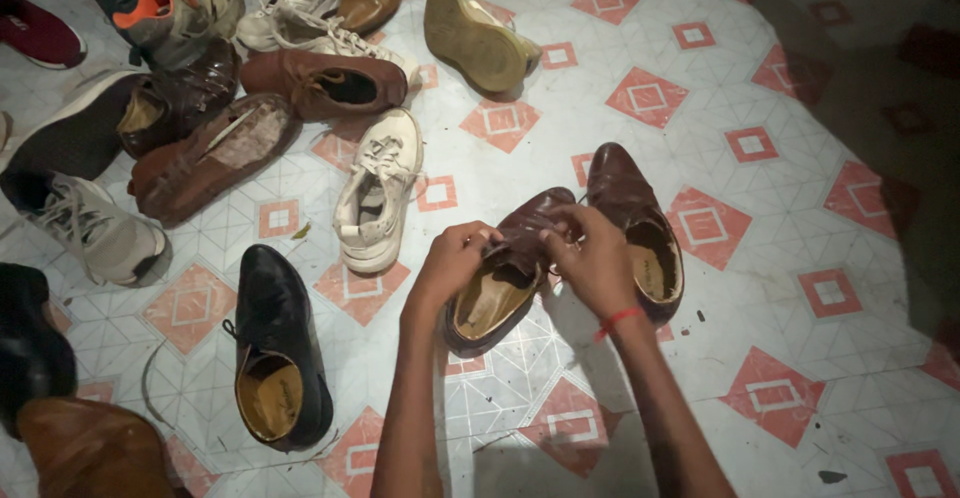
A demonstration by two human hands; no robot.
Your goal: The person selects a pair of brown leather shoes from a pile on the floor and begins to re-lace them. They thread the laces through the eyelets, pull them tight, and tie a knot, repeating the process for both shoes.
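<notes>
Both hands at the lacing of a dark brown leather shoe on the tiled floor

The left hand (452,256) and right hand (590,258) meet over the brown shoe (505,273), fingers (478,238) pressed together and pinching at what seems to be its lace or tongue; the exact grip is hidden. The shoe's mate (635,228) lies just beyond the right fingers, touching it. A white sneaker (375,193) sits near the left fingers, a black shoe (272,343) farther out. Judged risk: the pinch is small and the light dim, so the lace could slip free, or a tug could drag the shoe against its mate across the floor (780,258).
</notes>
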